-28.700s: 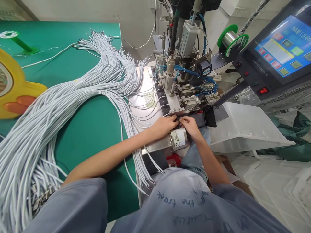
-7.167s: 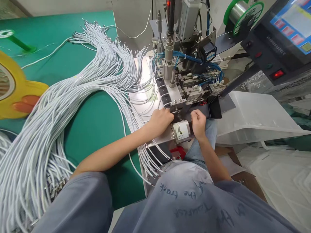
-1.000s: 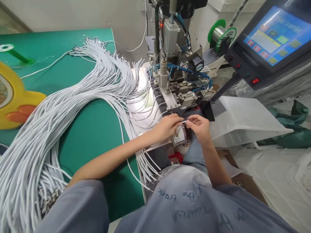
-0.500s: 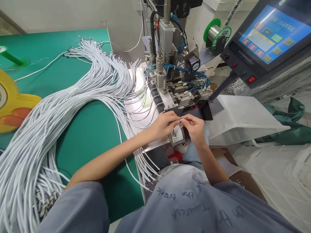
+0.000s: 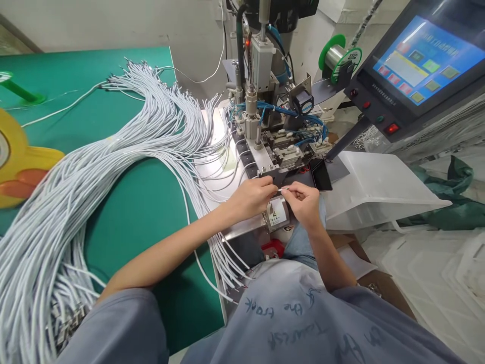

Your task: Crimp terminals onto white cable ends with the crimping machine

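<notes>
My left hand (image 5: 254, 198) and my right hand (image 5: 303, 201) meet in front of the soldering machine (image 5: 261, 131). Between their fingertips is the end of a thin white cable (image 5: 281, 189), pinched from both sides. Most of that cable is hidden by my fingers. Directly behind my hands are the machine's metal front edge and its clamps. To the left, a thick bundle of white cables (image 5: 113, 146) lies across the green table mat (image 5: 132, 212), and several of its loose ends reach the machine's base plate.
A control screen (image 5: 428, 60) overhangs the right side, and a green solder wire spool (image 5: 337, 58) sits behind the machine. At right stands a translucent plastic bin (image 5: 379, 187). A yellow duck-shaped object (image 5: 22, 156) is at the left edge.
My fingertips have moved slightly apart, with my left hand shifted a little left. Both hands still pinch the white cable. The whole view has shifted slightly.
</notes>
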The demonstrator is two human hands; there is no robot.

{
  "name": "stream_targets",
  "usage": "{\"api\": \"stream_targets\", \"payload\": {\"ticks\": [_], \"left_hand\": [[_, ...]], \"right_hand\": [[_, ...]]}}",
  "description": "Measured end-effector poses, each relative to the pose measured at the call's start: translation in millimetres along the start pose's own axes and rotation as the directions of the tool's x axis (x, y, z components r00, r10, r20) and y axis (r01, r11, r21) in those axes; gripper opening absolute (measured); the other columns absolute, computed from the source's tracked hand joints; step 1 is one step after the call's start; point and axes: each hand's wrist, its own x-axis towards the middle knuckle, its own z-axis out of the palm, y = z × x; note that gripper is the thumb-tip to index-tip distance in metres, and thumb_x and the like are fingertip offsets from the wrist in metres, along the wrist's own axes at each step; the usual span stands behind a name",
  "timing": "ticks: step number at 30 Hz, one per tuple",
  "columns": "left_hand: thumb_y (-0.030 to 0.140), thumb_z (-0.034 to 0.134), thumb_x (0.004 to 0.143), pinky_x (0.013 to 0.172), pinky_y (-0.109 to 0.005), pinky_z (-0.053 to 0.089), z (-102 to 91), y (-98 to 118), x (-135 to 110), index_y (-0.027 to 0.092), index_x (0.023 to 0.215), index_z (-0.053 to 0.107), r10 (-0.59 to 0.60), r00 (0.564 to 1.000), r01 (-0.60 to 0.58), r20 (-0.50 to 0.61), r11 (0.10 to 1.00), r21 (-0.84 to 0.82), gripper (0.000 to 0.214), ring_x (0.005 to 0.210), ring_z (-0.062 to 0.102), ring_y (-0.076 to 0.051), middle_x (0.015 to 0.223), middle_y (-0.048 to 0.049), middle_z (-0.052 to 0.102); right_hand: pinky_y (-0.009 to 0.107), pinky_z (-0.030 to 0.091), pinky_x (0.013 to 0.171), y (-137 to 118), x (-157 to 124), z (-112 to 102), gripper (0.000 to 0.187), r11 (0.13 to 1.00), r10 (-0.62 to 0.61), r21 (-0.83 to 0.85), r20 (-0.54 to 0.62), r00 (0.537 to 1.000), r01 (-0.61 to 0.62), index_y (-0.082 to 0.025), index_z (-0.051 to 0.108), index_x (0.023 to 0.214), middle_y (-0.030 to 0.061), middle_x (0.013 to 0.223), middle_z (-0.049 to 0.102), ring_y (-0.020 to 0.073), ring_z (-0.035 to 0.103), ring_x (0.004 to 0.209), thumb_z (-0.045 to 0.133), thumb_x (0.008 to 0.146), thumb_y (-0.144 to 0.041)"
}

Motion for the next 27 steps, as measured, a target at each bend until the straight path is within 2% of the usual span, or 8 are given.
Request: {"api": "stream_targets", "payload": {"ticks": [7,11,14,16,19,23,25,27], "left_hand": [[0.016,0.053,0.083,0.053,-0.018,0.04,4.5,7.9,0.2,0.013,0.067,0.057,-0.195,0.98,0.163,-0.035,0.895,-0.415,0.016,0.056,0.049,-0.007,0.062,0.0014,0.051],[0.013,0.044,0.086,0.051,-0.018,0.038,4.1,2.1,-1.1,0.013,0.075,0.059,-0.06,0.996,0.051,-0.06,0.988,-0.144,0.019,0.056,0.048,-0.008,0.066,-0.0003,0.051],[0.005,0.034,0.086,0.053,-0.021,0.038,-0.3,-6.6,-0.7,0.012,0.08,0.059,0.13,0.991,-0.132,0.02,0.976,0.174,0.026,0.058,0.048,-0.01,0.07,-0.0029,0.053],[0.002,0.033,0.084,0.055,-0.021,0.038,-2.1,-11.0,-0.2,0.012,0.08,0.059,0.182,0.979,-0.2,0.096,0.95,0.239,0.029,0.06,0.049,-0.01,0.073,-0.0044,0.054],[0.005,0.037,0.083,0.051,-0.021,0.037,0.5,-11.5,0.1,0.012,0.08,0.062,0.08,0.992,-0.093,0.093,0.984,0.153,0.027,0.057,0.049,-0.01,0.072,-0.0036,0.055],[0.014,0.049,0.083,0.054,-0.018,0.04,9.1,-6.5,0.7,0.013,0.078,0.066,-0.145,0.989,0.147,0.026,0.968,-0.201,0.018,0.058,0.053,-0.008,0.066,-0.0012,0.057],[0.014,0.051,0.083,0.058,-0.018,0.042,11.4,-6.6,1.6,0.012,0.08,0.067,-0.195,0.979,0.205,0.061,0.923,-0.325,0.016,0.06,0.055,-0.008,0.066,-0.0011,0.059],[0.012,0.049,0.084,0.06,-0.018,0.043,11.8,-9.0,2.8,0.012,0.086,0.067,-0.186,0.973,0.219,0.134,0.926,-0.306,0.018,0.063,0.057,-0.009,0.071,-0.0022,0.06]], "right_hand": [[0.025,0.033,0.049,9.3,-3.2,11.8,0.016,0.979,0.061,0.197,-0.016,0.998,-0.056,-0.017,0.067,0.066,-0.0014,0.059,0.045,0.0105,0.041,0.055,0.062,0.074,-0.03],[0.026,0.031,0.049,4.2,-3.4,12.0,0.018,0.996,-0.073,-0.058,-0.101,0.992,0.068,-0.018,0.067,0.068,-0.0029,0.054,0.039,0.0104,0.036,0.052,0.057,0.079,-0.029],[0.027,0.031,0.05,1.3,3.3,5.1,0.019,0.972,-0.154,-0.18,0.006,0.988,0.153,-0.017,0.064,0.063,-0.0035,0.052,0.036,0.0099,0.034,0.05,0.055,0.079,-0.024],[0.026,0.03,0.049,2.8,9.1,1.7,0.021,0.978,-0.127,-0.156,0.097,0.987,0.141,-0.017,0.061,0.059,-0.0037,0.052,0.036,0.0094,0.034,0.049,0.055,0.078,-0.022],[0.026,0.03,0.049,7.4,14.2,3.1,0.022,0.99,-0.106,-0.083,0.113,0.988,0.115,-0.017,0.06,0.056,-0.0043,0.051,0.034,0.0089,0.033,0.049,0.056,0.077,-0.023],[0.025,0.029,0.049,12.6,10.9,14.0,0.021,0.996,-0.078,0.04,-0.029,0.997,0.079,-0.016,0.061,0.057,-0.0044,0.051,0.035,0.0085,0.033,0.049,0.059,0.075,-0.026],[0.025,0.03,0.049,16.8,8.7,18.7,0.022,0.995,-0.025,0.096,-0.083,0.996,0.033,-0.016,0.061,0.058,-0.0031,0.054,0.041,0.0088,0.037,0.051,0.059,0.075,-0.028],[0.025,0.034,0.052,24.4,9.1,20.2,0.022,0.994,0.024,0.112,-0.077,0.997,-0.015,-0.016,0.063,0.06,-0.0013,0.057,0.048,0.0101,0.043,0.054,0.058,0.076,-0.03]]}}
